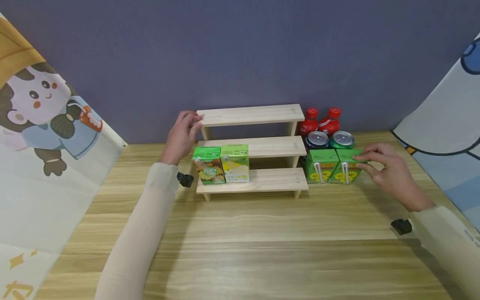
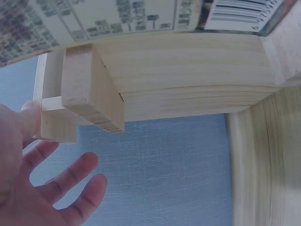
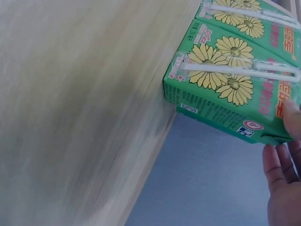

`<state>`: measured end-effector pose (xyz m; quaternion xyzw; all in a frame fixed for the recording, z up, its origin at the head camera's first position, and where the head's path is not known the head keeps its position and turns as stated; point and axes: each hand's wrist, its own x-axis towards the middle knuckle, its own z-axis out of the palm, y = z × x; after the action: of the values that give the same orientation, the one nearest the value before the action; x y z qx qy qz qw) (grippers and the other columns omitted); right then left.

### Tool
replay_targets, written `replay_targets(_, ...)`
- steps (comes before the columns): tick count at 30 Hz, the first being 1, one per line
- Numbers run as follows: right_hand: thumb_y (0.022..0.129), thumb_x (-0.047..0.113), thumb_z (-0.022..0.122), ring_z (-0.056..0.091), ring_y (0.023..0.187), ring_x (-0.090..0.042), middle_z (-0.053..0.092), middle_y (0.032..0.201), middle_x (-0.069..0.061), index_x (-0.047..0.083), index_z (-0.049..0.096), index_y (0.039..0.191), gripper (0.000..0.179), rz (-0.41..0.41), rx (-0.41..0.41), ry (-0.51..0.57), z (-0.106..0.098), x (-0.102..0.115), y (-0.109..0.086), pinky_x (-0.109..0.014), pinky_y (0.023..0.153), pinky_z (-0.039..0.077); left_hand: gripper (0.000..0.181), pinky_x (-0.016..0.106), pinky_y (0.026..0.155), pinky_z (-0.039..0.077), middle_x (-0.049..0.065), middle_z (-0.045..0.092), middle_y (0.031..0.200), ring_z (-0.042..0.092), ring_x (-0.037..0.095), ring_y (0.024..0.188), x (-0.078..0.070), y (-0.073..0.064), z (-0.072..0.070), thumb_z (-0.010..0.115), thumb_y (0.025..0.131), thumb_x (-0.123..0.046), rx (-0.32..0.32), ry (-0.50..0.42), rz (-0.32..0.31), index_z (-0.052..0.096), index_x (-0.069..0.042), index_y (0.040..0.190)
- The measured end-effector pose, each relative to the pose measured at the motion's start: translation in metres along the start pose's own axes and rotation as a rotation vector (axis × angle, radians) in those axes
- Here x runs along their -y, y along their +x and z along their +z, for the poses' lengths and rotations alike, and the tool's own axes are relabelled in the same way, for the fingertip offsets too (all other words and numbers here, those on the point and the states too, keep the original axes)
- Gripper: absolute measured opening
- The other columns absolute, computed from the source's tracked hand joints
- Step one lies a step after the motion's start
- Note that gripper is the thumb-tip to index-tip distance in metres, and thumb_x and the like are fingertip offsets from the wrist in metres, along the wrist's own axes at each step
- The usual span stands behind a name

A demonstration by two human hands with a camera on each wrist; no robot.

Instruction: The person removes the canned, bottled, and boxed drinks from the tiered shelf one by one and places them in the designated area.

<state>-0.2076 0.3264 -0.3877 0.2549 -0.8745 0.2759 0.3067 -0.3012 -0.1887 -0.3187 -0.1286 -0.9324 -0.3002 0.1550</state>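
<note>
Flower carton (image 1: pixel 344 163), the right one of a green pair, stands on the desk (image 1: pixel 243 233) to the right of the shelf (image 1: pixel 251 114). I have my right hand (image 1: pixel 390 171) at its upper right corner, thumb on the printed front, the fingers bent round the far side in a pinch. Its twin (image 1: pixel 319 163) stands beside it, touching, near the right end of the lowest tier; both carry a white straw on the front.

Behind the pair I see a dark can (image 1: pixel 317 139) and a green can (image 1: pixel 342 139), and behind those two red bottles (image 1: pixel 329 124) with red caps.

My left hand (image 1: pixel 179 135) is at the left end of the top tier. On its wrist view the thumb touches the wood while the other fingers reach out, spread and nearly straight; I can't tell how firmly it presses.

On the lowest tier, at the left, a brown carton (image 1: pixel 211 168) and a yellow carton (image 1: pixel 235 164) stand upright side by side. I have a blue-grey wall (image 1: pixel 240 54) behind everything.
</note>
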Motion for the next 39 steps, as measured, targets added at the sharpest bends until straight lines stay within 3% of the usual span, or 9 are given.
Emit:
replay_targets(3, 0.059, -0.018, 0.081, 0.045, 0.094, -0.015, 0.057, 0.095, -0.01, -0.002, 0.073, 0.089, 0.035, 0.024, 0.022, -0.01, 0.0, 0.002, 0.0, -0.015, 0.075, 0.031, 0.034, 0.042, 0.087, 0.045, -0.001, 0.04, 0.136, 0.052, 0.023, 0.11, 0.0, -0.001, -0.001, 0.043, 0.1, -0.033, -0.001, 0.001, -0.001, 0.056, -0.014, 0.124)
replay_targets(13, 0.075, 0.007, 0.08, 0.043, 0.095, -0.022, 0.06, 0.101, -0.01, 0.003, 0.068, 0.108, 0.036, 0.141, 0.057, -0.02, -0.005, 0.023, 0.015, -0.032, 0.075, 0.03, 0.035, 0.04, 0.084, 0.046, -0.002, 0.038, 0.138, 0.051, 0.022, 0.11, -0.002, -0.003, -0.001, 0.042, 0.1, -0.035, 0.023, -0.009, -0.01, 0.055, -0.015, 0.127)
replay_targets(17, 0.074, 0.005, 0.08, 0.045, 0.095, -0.023, 0.059, 0.102, -0.01, 0.002, 0.068, 0.108, 0.037, 0.098, 0.069, -0.019, -0.002, 0.037, 0.024, -0.035, 0.074, 0.032, 0.038, 0.039, 0.083, 0.047, -0.003, 0.037, 0.138, 0.051, 0.021, 0.11, -0.002, -0.003, -0.002, 0.041, 0.1, -0.037, 0.033, -0.016, -0.015, 0.054, -0.016, 0.128)
replay_targets(22, 0.073, 0.004, 0.08, 0.045, 0.098, -0.019, 0.058, 0.107, -0.006, 0.004, 0.068, 0.108, 0.036, 0.062, 0.091, 0.006, 0.004, 0.047, 0.032, -0.029, 0.077, 0.035, 0.038, 0.04, 0.084, 0.046, -0.004, 0.036, 0.139, 0.051, 0.021, 0.11, -0.003, -0.003, -0.002, 0.04, 0.1, -0.039, 0.043, -0.019, -0.019, 0.054, -0.017, 0.129)
replay_targets(31, 0.073, 0.008, 0.081, 0.044, 0.105, -0.02, 0.057, 0.111, -0.005, 0.006, 0.068, 0.106, 0.035, 0.035, 0.141, 0.046, 0.01, 0.055, 0.043, -0.042, 0.079, 0.036, 0.036, 0.04, 0.087, 0.045, -0.003, 0.037, 0.138, 0.051, 0.021, 0.11, -0.003, -0.002, -0.001, 0.041, 0.1, -0.036, 0.035, -0.022, -0.008, 0.055, -0.017, 0.128)
replay_targets(39, 0.07, 0.009, 0.083, 0.044, 0.105, -0.017, 0.058, 0.109, -0.001, 0.007, 0.069, 0.104, 0.037, -0.004, 0.167, 0.075, 0.02, 0.061, 0.05, -0.042, 0.083, 0.037, 0.037, 0.04, 0.086, 0.045, -0.004, 0.036, 0.139, 0.051, 0.02, 0.109, -0.002, -0.003, -0.003, 0.041, 0.1, -0.037, 0.045, -0.021, -0.023, 0.054, -0.018, 0.128)
